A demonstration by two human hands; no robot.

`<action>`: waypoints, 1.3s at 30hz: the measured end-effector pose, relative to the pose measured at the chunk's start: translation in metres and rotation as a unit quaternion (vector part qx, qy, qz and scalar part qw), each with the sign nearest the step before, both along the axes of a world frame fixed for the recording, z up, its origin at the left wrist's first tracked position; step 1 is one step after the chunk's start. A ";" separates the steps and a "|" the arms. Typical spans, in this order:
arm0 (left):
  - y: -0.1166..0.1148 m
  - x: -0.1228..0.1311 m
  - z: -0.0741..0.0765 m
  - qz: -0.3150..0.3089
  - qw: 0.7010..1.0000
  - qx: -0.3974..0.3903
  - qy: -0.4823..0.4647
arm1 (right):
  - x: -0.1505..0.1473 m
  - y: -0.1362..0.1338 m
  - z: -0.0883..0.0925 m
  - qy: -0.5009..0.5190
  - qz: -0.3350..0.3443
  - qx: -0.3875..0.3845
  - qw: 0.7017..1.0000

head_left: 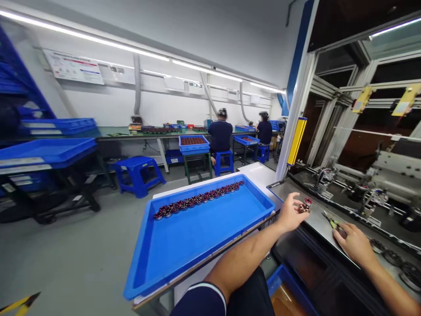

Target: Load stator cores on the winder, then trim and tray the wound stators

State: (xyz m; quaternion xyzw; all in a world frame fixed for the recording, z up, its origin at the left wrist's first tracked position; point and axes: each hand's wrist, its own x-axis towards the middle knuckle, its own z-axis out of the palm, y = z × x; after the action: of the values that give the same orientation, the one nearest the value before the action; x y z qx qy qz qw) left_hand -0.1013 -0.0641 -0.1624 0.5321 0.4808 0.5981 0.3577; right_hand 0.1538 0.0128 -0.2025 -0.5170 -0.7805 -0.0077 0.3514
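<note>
My left hand (pixel 290 214) is closed around a small round motor stator (pixel 303 208) with copper windings, over the metal ledge of the machine. A second, red-rimmed stator (pixel 308 200) shows just beyond my fingertips; whether it touches them I cannot tell. On the same ledge, my right hand (pixel 357 243) has its fingers round the green handles of a pair of pliers (pixel 333 220), whose jaws point away to the left. To my left is a blue tray (pixel 194 239), with a row of red-and-dark stators (pixel 200 199) along its far side.
Dark round parts (pixel 391 256) lie on the ledge right of my right hand. Behind the ledge is the machine's interior (pixel 365 188), beside a yellow guard strip (pixel 297 140). A blue stool (pixel 140 175) stands on the floor. Two people sit at the far bench.
</note>
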 end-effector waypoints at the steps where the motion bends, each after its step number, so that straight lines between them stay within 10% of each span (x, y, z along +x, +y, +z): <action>1: -0.014 -0.002 0.001 -0.013 0.999 0.019 -0.026 | -0.004 -0.007 0.006 0.018 0.007 0.002 1.000; 9: -0.129 -0.004 -0.010 -0.083 0.971 0.195 -0.114 | -0.038 -0.164 0.047 0.142 0.088 -0.066 0.984; 14: -0.153 0.006 -0.013 -0.093 0.942 0.322 -0.022 | -0.070 -0.246 0.063 0.381 0.195 -0.220 0.877; 21: -0.159 0.016 -0.009 -0.142 0.943 0.299 -0.025 | -0.065 -0.251 0.060 0.500 0.214 -0.391 0.743; 28: -0.159 0.013 -0.003 -0.194 0.944 0.254 -0.084 | -0.019 -0.229 0.044 0.306 0.506 -0.511 0.624; 39: -0.151 0.028 -0.010 -0.172 0.949 0.257 -0.067 | -0.074 -0.281 0.020 0.575 0.225 -0.516 0.594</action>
State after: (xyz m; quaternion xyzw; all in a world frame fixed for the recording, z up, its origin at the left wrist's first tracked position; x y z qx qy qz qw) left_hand -0.0733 -0.2153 -0.1720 0.6395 0.1867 0.6652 0.3373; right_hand 0.0799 -0.2677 -0.1824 -0.3172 -0.3815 0.7746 0.3923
